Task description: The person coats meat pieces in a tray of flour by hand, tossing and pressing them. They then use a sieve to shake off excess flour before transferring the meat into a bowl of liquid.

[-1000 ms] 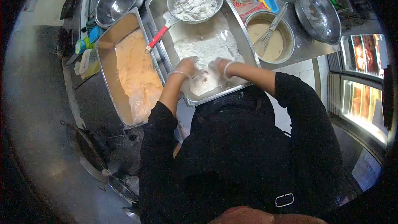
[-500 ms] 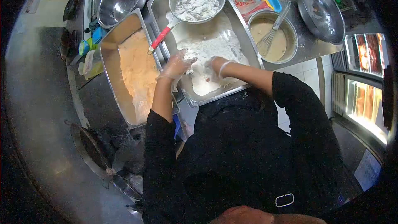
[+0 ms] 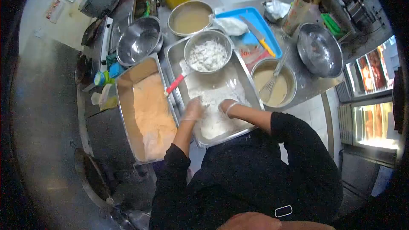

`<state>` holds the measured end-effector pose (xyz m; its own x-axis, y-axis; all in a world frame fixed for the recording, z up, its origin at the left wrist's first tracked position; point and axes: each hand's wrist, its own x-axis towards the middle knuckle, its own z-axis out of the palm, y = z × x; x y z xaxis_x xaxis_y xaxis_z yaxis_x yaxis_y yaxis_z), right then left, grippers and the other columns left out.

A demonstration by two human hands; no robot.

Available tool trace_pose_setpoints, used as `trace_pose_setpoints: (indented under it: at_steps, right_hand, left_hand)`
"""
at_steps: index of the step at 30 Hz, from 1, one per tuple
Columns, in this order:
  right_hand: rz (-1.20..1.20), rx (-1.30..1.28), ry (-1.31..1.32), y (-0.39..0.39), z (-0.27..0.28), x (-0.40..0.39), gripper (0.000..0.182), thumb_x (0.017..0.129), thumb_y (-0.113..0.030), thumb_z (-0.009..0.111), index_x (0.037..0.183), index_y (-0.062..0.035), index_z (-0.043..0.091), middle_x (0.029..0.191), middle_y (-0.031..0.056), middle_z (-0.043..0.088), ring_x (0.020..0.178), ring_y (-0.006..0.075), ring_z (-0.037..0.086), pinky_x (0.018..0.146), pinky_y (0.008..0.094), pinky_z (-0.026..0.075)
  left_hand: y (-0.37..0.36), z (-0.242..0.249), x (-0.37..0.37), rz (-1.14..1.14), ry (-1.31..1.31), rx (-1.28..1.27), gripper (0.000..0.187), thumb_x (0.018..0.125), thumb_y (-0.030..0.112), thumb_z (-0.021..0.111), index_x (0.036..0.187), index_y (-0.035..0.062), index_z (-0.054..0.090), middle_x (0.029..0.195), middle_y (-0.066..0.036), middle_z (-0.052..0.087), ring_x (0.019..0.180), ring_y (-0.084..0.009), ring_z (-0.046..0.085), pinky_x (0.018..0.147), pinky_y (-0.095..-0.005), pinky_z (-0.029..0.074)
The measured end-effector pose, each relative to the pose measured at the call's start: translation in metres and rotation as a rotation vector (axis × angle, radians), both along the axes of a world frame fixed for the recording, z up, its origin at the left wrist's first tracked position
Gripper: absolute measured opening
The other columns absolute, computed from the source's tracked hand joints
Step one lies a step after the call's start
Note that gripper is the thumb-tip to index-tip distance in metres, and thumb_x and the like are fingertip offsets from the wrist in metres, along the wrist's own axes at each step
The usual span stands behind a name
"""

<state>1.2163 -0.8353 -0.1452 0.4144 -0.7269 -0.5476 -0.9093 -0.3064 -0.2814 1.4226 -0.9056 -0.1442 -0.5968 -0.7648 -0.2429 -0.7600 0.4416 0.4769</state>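
Note:
Both hands wear clear plastic gloves and are down in a metal tray (image 3: 254, 99) of white flour (image 3: 215, 123). My left hand (image 3: 194, 108) is at the tray's left side, with its fingers blurred and partly sunk in the flour. My right hand (image 3: 226, 107) faces it from the right, fingertips hidden by flour and the hand itself. Whether either hand grips a piece is not visible. A strainer (image 3: 208, 51) with a red handle rests over the tray's far end, holding clumpy flour.
To the left lies a tray (image 3: 123, 121) of orange coating powder (image 3: 153, 106). A pot of batter (image 3: 279, 89) with a whisk (image 3: 272, 81) stands right. Beyond are a blue tray (image 3: 277, 47) with a knife (image 3: 257, 35), metal bowls (image 3: 139, 40) and a pan of liquid (image 3: 190, 19).
My head view has tilted up, so the trays sit lower and more of the room shows. My hands stay in the flour; the left no longer shows a floured lump at its fingers.

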Motion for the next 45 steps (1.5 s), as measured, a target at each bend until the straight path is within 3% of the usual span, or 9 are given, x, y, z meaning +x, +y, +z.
trace_pose_setpoints:
  at_steps: [6,9,20,23,26,33,38,41,45]
  right_hand:
    - [-0.202,0.068,0.391,0.017,0.023,-0.023,0.04,0.091,-0.017,0.055,0.129,-0.0045,0.059,0.135,0.0219,0.052,0.123,0.0411,0.053,0.097,0.0493,0.047]
    - [-0.436,0.087,0.296,0.03,-0.042,-0.034,0.043,0.095,-0.017,0.047,0.137,-0.0069,0.051,0.141,0.0258,0.042,0.127,0.0402,0.05,0.102,0.0491,0.045]
    - [-0.412,0.087,0.048,0.024,-0.015,-0.034,0.062,0.093,-0.008,0.048,0.151,-0.0173,0.027,0.144,0.024,0.038,0.114,0.0455,0.059,0.092,0.0484,0.053]
    - [-0.359,-0.07,0.009,0.028,-0.051,-0.033,0.048,0.102,-0.033,0.039,0.149,-0.0239,0.036,0.144,0.0232,0.042,0.118,0.0399,0.057,0.099,0.0446,0.048]
    - [-0.7,0.105,-0.12,0.017,-0.055,-0.027,0.044,0.101,-0.038,0.042,0.137,-0.0144,0.05,0.129,0.0229,0.056,0.116,0.0384,0.059,0.097,0.0448,0.049]
    - [-0.146,0.006,0.073,0.014,-0.099,-0.049,0.025,0.087,-0.01,0.055,0.106,-0.0134,0.069,0.109,0.0165,0.069,0.1,0.0337,0.067,0.084,0.0401,0.055]
    - [-0.115,0.198,-0.111,-0.015,0.02,-0.064,0.042,0.064,-0.02,0.083,0.102,-0.0093,0.068,0.102,0.017,0.07,0.093,0.0324,0.068,0.079,0.0427,0.053]
    - [-0.207,-0.018,-0.259,-0.057,0.045,-0.085,0.038,0.067,-0.021,0.08,0.1,-0.0088,0.067,0.099,0.0194,0.069,0.088,0.0345,0.068,0.077,0.0419,0.053]
    - [-0.217,-0.438,-0.164,-0.133,0.132,-0.086,0.039,0.076,-0.025,0.073,0.111,-0.0103,0.067,0.101,0.0184,0.069,0.091,0.0364,0.067,0.081,0.0436,0.053]
  left_hand:
    - [0.022,-0.024,-0.051,0.016,-0.29,-0.206,0.037,0.093,0.009,0.047,0.129,0.0126,0.054,0.115,-0.022,0.058,0.095,-0.0347,0.069,0.077,-0.043,0.058]
    - [0.028,-0.016,-0.067,0.012,-0.401,-0.191,0.04,0.095,0.01,0.046,0.134,0.016,0.051,0.122,-0.019,0.055,0.095,-0.0312,0.069,0.074,-0.0419,0.059]
    - [0.03,-0.038,-0.078,-0.072,-0.373,-0.137,0.045,0.095,0.011,0.046,0.14,0.0121,0.045,0.112,-0.017,0.063,0.098,-0.0291,0.069,0.075,-0.0393,0.058]
    - [0.037,-0.083,-0.05,-0.233,-0.069,-0.547,0.041,0.094,0.012,0.047,0.134,0.0067,0.049,0.106,-0.016,0.066,0.098,-0.0295,0.068,0.079,-0.0388,0.057]
    - [0.014,-0.051,-0.067,-0.157,-0.28,-0.148,0.035,0.091,0.013,0.047,0.124,0.0022,0.054,0.093,-0.016,0.068,0.086,-0.0306,0.068,0.078,-0.0408,0.056]
    - [-0.083,0.095,-0.077,-0.34,-0.065,-0.453,0.043,0.093,0.024,0.051,0.129,0.0009,0.05,0.111,-0.021,0.064,0.094,-0.0352,0.066,0.082,-0.0435,0.055]
    - [-0.17,0.106,-0.1,-0.372,-0.029,-0.531,0.057,0.094,0.041,0.054,0.139,0.0055,0.047,0.13,-0.021,0.057,0.114,-0.0355,0.058,0.098,-0.0442,0.047]
    - [-0.159,0.113,-0.108,-0.267,-0.213,-0.418,0.056,0.095,0.043,0.053,0.137,0.0065,0.049,0.13,-0.019,0.058,0.115,-0.0354,0.058,0.102,-0.0438,0.044]
    - [-0.165,0.095,-0.06,-0.273,0.329,-0.327,0.05,0.089,0.029,0.068,0.132,0.0092,0.054,0.124,-0.016,0.062,0.108,-0.0327,0.062,0.094,-0.0428,0.049]
